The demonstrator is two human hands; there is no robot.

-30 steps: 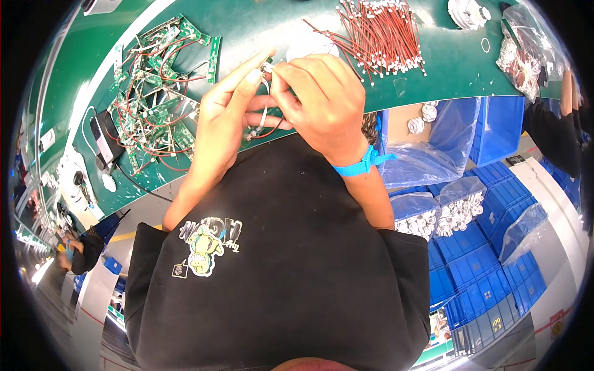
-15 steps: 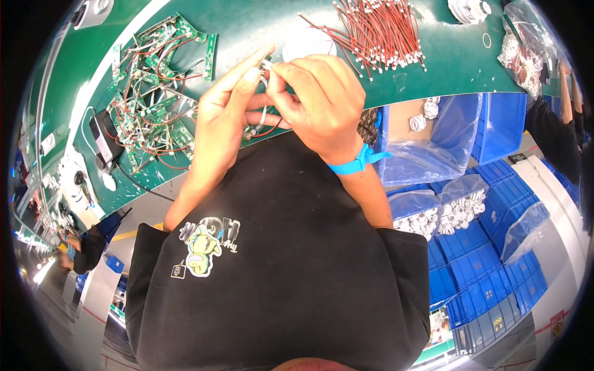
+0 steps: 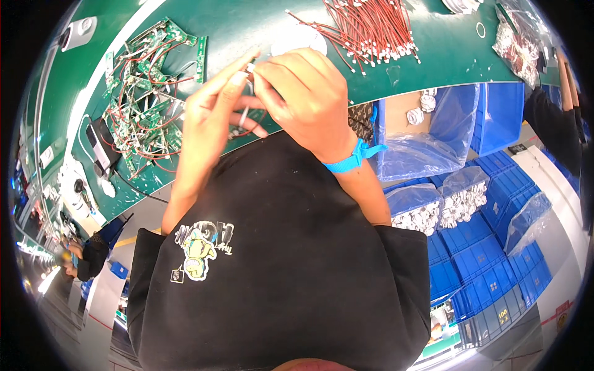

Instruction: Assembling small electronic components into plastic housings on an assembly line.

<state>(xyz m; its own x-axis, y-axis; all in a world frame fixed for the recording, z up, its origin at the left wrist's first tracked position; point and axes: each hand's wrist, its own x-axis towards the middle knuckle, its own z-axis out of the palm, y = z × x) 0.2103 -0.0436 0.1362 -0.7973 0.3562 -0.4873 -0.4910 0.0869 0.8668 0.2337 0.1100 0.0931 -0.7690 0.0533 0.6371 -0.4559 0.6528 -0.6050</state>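
Over the table's near edge my two hands meet at the fingertips. My left hand (image 3: 209, 111) is closed on a small circuit board, mostly hidden by the fingers. My right hand (image 3: 306, 96) pinches at a white plug connector (image 3: 250, 67) on the board's end. A pale wire (image 3: 244, 116) hangs down between the hands, partly covered by the left fingers. To the left lies a tangled heap of green circuit boards (image 3: 148, 111) with red and black wires. Farther right is a bundle of red-and-black wire leads (image 3: 374, 31) with white plugs.
A white round disc (image 3: 300, 38) lies beyond my right hand. A black box (image 3: 104, 145) with a cable sits at the table's left. On the right stand blue bins (image 3: 427, 167) lined with plastic and holding white parts. A plastic bag (image 3: 516, 46) lies at the far right.
Both hands have shifted slightly left in the picture, together with the held board. The whole table view has also shifted a little. The grip looks the same.
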